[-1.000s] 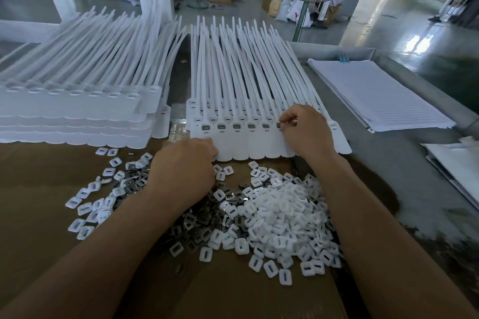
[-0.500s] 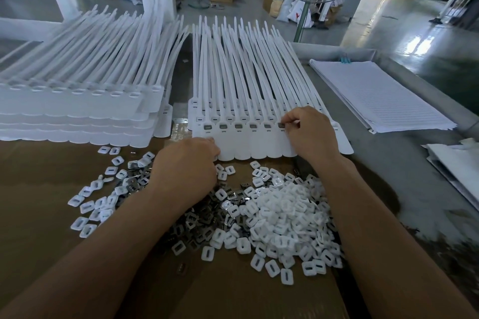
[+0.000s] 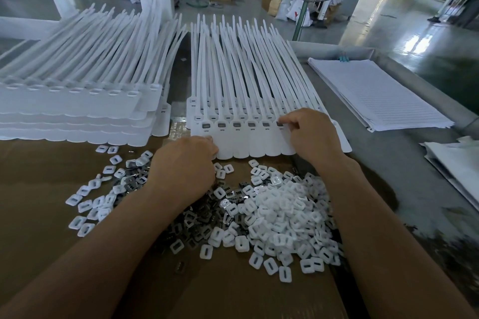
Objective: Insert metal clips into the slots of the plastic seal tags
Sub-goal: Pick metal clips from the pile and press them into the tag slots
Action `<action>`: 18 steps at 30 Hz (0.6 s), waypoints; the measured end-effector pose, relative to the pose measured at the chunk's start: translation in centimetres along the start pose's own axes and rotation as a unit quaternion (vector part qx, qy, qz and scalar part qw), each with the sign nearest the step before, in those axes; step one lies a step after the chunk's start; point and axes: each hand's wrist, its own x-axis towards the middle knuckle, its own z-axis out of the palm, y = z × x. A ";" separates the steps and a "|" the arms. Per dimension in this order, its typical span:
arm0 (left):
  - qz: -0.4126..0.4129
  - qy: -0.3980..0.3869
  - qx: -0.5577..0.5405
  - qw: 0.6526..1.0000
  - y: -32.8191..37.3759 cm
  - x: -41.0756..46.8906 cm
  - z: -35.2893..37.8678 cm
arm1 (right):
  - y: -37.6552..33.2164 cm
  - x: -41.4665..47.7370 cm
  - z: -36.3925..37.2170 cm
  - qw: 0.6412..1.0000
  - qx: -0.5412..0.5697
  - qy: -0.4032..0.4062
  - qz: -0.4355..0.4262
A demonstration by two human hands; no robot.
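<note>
Seal tags (image 3: 241,80) point tails away (right hand (image 3: 308,134) seemingly pinches a clip (image 3: 280,124)).

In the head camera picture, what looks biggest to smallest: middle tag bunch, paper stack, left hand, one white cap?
1. middle tag bunch
2. paper stack, close behind and farther away, so unsure
3. left hand
4. white cap

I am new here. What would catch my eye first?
A row of white seal tags lies in the middle, where the right hand pinches a metal clip at a slot; the left hand rests at its near edge. Nearer lies a heap of white plastic pieces and dark clips.
</note>
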 end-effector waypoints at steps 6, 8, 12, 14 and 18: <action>-0.004 0.007 -0.008 1.000 0.1 -0.1 0.0 | -0.1 0.0 -0.1 1.000 -0.001 -0.015 0.005; -0.002 0.007 -0.007 1.000 0.0 -0.1 0.0 | -0.1 0.0 -0.1 1.000 0.007 -0.004 0.007; -0.004 0.009 -0.005 1.000 0.0 -0.1 0.2 | -0.7 -0.2 -0.5 0.998 0.056 0.008 -0.022; -0.007 0.012 -0.004 1.000 0.1 -0.1 0.1 | -1.5 -0.6 -0.8 0.994 0.088 -0.027 -0.062; -0.006 0.011 -0.001 1.000 0.0 0.0 0.2 | -2.9 -1.5 -0.5 0.980 0.116 -0.122 -0.101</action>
